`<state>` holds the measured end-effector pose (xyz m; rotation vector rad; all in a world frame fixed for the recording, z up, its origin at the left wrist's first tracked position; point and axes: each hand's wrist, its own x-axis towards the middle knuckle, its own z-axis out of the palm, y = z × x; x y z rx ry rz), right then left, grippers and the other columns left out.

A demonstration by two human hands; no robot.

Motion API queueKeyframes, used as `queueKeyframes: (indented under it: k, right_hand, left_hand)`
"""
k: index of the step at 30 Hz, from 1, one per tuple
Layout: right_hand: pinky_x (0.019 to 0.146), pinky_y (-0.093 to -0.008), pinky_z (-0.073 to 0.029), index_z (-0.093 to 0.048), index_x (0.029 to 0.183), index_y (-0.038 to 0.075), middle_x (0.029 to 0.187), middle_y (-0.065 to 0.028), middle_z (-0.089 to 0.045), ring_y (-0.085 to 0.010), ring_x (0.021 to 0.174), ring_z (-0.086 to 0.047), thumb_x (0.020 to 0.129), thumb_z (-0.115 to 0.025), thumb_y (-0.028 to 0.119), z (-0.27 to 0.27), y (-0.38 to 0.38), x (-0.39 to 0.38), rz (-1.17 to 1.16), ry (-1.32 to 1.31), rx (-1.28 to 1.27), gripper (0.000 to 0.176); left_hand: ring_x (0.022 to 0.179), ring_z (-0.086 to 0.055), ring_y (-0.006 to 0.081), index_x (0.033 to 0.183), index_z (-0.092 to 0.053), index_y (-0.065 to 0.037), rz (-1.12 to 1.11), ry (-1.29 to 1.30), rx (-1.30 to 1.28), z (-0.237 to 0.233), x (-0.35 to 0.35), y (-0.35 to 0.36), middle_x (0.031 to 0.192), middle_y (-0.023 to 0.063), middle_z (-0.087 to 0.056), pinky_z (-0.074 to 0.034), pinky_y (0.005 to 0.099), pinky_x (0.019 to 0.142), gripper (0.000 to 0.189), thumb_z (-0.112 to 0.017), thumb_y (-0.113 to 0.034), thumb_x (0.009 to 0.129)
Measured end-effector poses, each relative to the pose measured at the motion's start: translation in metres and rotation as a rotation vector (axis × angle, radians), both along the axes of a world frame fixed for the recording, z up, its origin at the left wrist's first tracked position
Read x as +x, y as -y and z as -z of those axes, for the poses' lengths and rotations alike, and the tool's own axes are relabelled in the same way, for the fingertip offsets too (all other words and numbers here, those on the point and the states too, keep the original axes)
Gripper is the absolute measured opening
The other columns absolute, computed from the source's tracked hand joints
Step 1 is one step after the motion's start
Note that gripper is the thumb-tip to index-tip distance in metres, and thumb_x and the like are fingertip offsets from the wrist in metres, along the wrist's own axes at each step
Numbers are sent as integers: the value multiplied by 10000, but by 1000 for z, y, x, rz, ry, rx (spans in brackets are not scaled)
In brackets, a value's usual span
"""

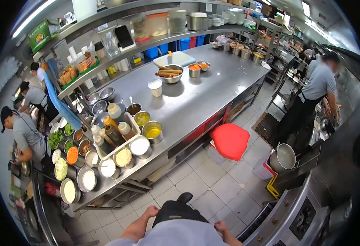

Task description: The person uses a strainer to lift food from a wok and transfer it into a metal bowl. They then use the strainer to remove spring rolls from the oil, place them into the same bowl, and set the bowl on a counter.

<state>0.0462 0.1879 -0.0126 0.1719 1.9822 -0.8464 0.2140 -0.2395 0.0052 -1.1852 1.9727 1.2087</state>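
Note:
My left hand (150,211) hangs beside my left thigh over the tiled floor, its fingers curled in with nothing seen in them. On the other side, my right hand (220,226) is low by my hip, also curled and holding nothing visible. Neither hand touches anything. Nearest my left is the steel table (180,119), with a pot of white sauce (140,146), a pot of pale yellow paste (123,157) and a pot of yellow liquid (152,131). A stove burner (301,220) sits to the right of my right hand.
A red-topped bin (230,141) stands beside the table. A large pot (283,158) rests low at right. One co-worker (313,90) bends over the right counter; several others work at left. A bowl (171,76) and white tub (155,87) are on the table.

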Motion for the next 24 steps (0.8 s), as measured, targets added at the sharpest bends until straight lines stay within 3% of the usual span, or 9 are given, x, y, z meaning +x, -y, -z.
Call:
queueKeyframes:
  k: [1,4,6,9,12,15,19,21,24]
  right_hand:
    - [467,-287,-483,-569,824,-20,642,-89,-579,-159,535,-562,675,-549,77,12,-4,5,110,56,-29,179]
    - [450,-290,-473,-567,832,-16,640,-88,-577,-159,531,-560,675,-548,70,36,-11,12,87,34,-17,180]
    - [432,-289,-458,-558,819,-7,642,-79,-575,-150,527,-551,694,-553,70,47,-18,17,66,22,-23,146]
    - [422,-283,-447,-555,814,0,643,-73,-572,-143,519,-539,686,-550,69,60,-25,15,119,-7,-2,146]
    - [430,-316,-455,-579,793,3,592,-98,-564,-179,506,-545,642,-518,91,60,-30,15,142,-66,-44,185]
    - [448,-329,-448,-573,758,6,587,-93,-561,-187,508,-540,649,-500,101,45,-34,16,126,-66,-69,162]
    - [453,-282,-453,-587,740,40,607,-58,-566,-146,537,-548,677,-550,107,46,-39,14,-34,-138,139,99]
    - [457,-279,-454,-588,719,41,607,-60,-568,-147,536,-551,675,-549,110,31,-33,19,-70,-165,170,90]
    - [488,-344,-445,-564,659,26,591,-86,-559,-205,556,-553,661,-490,119,4,-10,27,9,-140,105,119]
  left_hand:
    - [688,-612,194,837,-625,-1,-92,-28,115,-8,7,-1,801,152,-622,-490,326,581,327,-579,-307,731]
    - [979,-522,272,1091,-502,-24,-175,97,349,-59,16,-19,1076,136,-530,-465,397,737,533,-550,-454,780]
    - [1013,-472,257,1134,-476,-40,-128,222,412,-62,31,-29,1160,140,-470,-449,375,761,601,-524,-519,775]
    - [799,-560,198,1023,-546,-10,-279,187,492,-71,49,-40,924,110,-583,-472,330,693,494,-547,-447,791]
    - [721,-579,183,977,-568,-6,-135,237,309,-53,64,-27,802,92,-601,-490,315,623,418,-573,-381,791]
    - [769,-587,198,963,-580,-7,-122,165,318,-27,75,-15,812,102,-607,-502,317,596,385,-587,-349,785]
    - [792,-592,212,931,-603,-18,-106,96,223,-26,72,-29,821,111,-618,-498,327,645,393,-605,-371,760]
    - [807,-593,215,921,-618,-31,93,53,117,-31,76,-31,860,123,-622,-487,323,693,422,-629,-403,723]
    - [793,-594,209,930,-619,-38,123,-27,105,2,99,-27,845,126,-626,-476,312,697,447,-648,-415,691]
